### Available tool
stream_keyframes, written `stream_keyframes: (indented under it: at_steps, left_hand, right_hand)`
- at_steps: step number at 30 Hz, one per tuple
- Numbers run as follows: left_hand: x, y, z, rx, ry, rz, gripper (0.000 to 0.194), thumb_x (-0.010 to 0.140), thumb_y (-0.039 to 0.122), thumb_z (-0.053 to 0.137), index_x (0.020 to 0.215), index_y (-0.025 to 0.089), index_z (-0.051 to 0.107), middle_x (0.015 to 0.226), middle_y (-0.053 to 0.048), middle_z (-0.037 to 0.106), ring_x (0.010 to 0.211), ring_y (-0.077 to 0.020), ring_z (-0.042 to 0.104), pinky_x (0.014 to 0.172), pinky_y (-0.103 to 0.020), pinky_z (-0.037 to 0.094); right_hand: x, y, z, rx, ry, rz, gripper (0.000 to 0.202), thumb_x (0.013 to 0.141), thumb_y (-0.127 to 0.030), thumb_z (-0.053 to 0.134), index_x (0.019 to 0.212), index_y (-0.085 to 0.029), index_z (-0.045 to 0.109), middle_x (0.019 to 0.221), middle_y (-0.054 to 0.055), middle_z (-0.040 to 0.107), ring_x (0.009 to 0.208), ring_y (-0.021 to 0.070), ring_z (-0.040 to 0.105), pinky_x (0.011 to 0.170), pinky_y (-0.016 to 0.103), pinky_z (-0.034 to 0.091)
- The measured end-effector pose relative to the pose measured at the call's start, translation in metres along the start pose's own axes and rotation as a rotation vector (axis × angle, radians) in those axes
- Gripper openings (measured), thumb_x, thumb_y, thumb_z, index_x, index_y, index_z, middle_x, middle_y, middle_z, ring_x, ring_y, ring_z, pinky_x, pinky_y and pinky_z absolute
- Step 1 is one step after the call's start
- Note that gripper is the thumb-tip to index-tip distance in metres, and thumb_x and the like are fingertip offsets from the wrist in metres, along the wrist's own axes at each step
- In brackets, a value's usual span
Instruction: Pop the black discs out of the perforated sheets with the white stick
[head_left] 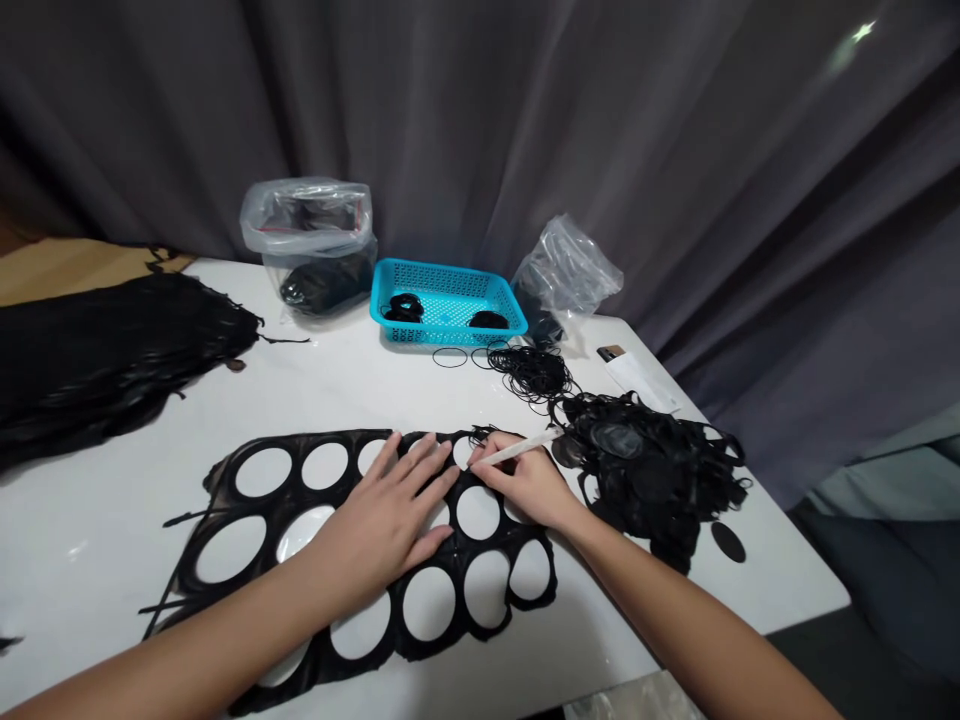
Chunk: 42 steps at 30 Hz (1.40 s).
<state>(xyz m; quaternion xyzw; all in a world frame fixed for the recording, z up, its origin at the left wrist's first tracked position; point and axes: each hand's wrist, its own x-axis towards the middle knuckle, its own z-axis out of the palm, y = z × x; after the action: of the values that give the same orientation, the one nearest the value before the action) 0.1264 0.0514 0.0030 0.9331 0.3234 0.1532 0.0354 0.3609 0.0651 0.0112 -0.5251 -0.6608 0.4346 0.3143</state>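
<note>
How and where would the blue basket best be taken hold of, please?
I'd pinch the middle of the near rim of the blue basket, coming from the front and above: ring bundles inside lie either side of that spot, and plastic bags crowd both short ends. Perhaps use the left hand, since the right hand holds a white stick.

Sheet left of heap, basket between bags behind

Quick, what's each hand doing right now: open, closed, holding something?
Left hand: open, laid on the black sheet with round holes.
Right hand: closed, holding a slim white tool.
</note>
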Motion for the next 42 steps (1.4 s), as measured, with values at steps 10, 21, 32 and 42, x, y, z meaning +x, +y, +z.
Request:
stream_keyframes:
  at_steps: [10,21,32,42]
  left_hand:
    - [-0.004,-0.002,0.007,-0.055,-0.063,-0.011,0.054,0.098,0.047,0.052,0.147,0.025,0.045,0.156,-0.007,0.041,0.145,-0.0357,0.033,0.117,-0.058,0.022]
    - [-0.004,-0.002,0.006,-0.068,-0.049,-0.024,0.056,0.097,0.046,0.054,0.148,0.027,0.044,0.162,-0.011,0.028,0.148,-0.0362,0.025,0.116,-0.056,0.029]
    - [-0.005,-0.003,0.005,-0.053,-0.056,-0.038,0.053,0.096,0.045,0.056,0.145,0.028,0.047,0.164,-0.014,0.019,0.147,-0.0406,0.024,0.114,-0.058,0.034]
    - [-0.019,-0.008,-0.017,0.070,-0.058,-0.081,0.053,0.097,0.048,0.055,0.137,0.014,0.055,0.152,-0.020,0.043,0.142,-0.0366,0.039,0.113,-0.055,0.038]
  right_hand:
    - [0.000,-0.004,0.001,-0.039,-0.003,-0.027,0.011,0.086,-0.023,0.059,0.075,-0.021,0.058,0.088,0.002,0.068,0.087,0.0186,0.062,0.080,0.031,0.045]
    - [-0.006,-0.005,0.004,-0.241,0.005,-0.258,0.016,0.092,-0.017,0.055,0.077,-0.021,0.054,0.092,0.004,0.065,0.089,0.0178,0.060,0.081,0.031,0.045]
    - [0.039,0.017,-0.056,-0.702,0.500,-0.254,0.019,0.093,-0.019,0.048,0.074,-0.021,0.050,0.076,0.007,0.060,0.072,0.0208,0.055,0.069,0.033,0.044]
    - [0.049,-0.010,-0.025,0.734,0.054,0.311,0.027,0.072,-0.023,0.080,0.072,-0.018,0.053,0.078,0.006,0.069,0.085,0.0191,0.072,0.057,0.020,0.056]
